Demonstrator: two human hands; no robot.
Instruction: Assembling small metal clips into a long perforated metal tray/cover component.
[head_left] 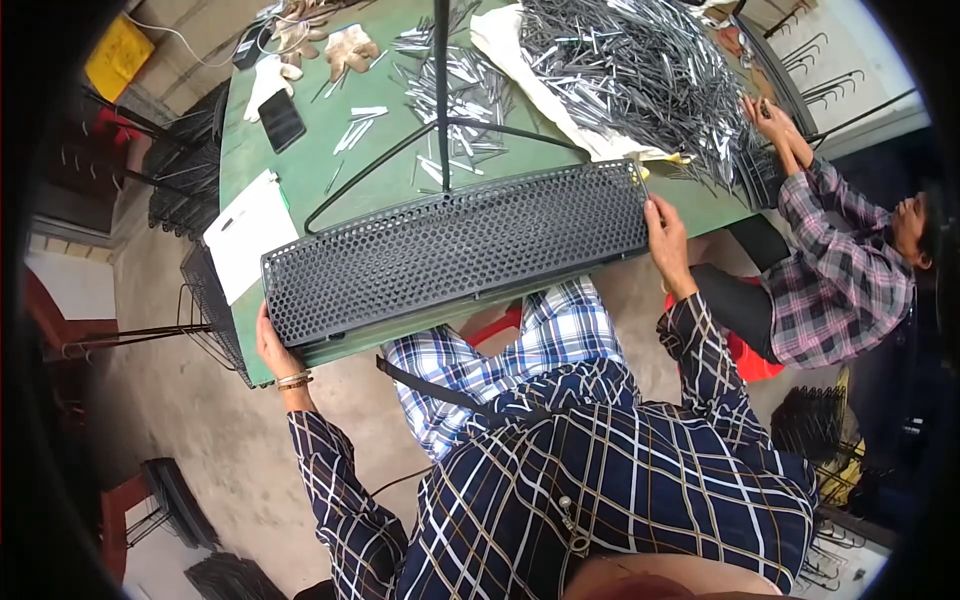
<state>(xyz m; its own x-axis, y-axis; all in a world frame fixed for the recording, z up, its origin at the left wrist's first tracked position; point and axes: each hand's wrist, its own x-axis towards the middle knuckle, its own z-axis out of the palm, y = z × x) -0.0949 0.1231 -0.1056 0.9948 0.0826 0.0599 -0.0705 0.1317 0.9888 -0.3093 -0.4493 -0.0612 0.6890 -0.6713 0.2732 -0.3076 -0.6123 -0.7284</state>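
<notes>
A long black perforated metal panel (455,250) lies across the near edge of the green table, tilted, its right end farther away than its left. My left hand (274,345) is closed on its lower left corner, the fingers partly hidden behind the end. At the right end my right hand (668,240) grips the panel's edge, thumb upward. Behind the panel rises a black rod (441,90) with two slanting struts; whether these are joined to the panel I cannot tell.
The green table (330,190) carries a clipboard with paper (250,235), a phone (283,122), work gloves (350,50) and loose metal strips (465,90). A large heap of strips (640,70) rests on white sacking. At right, a co-worker's hands (772,125) are beside the heap.
</notes>
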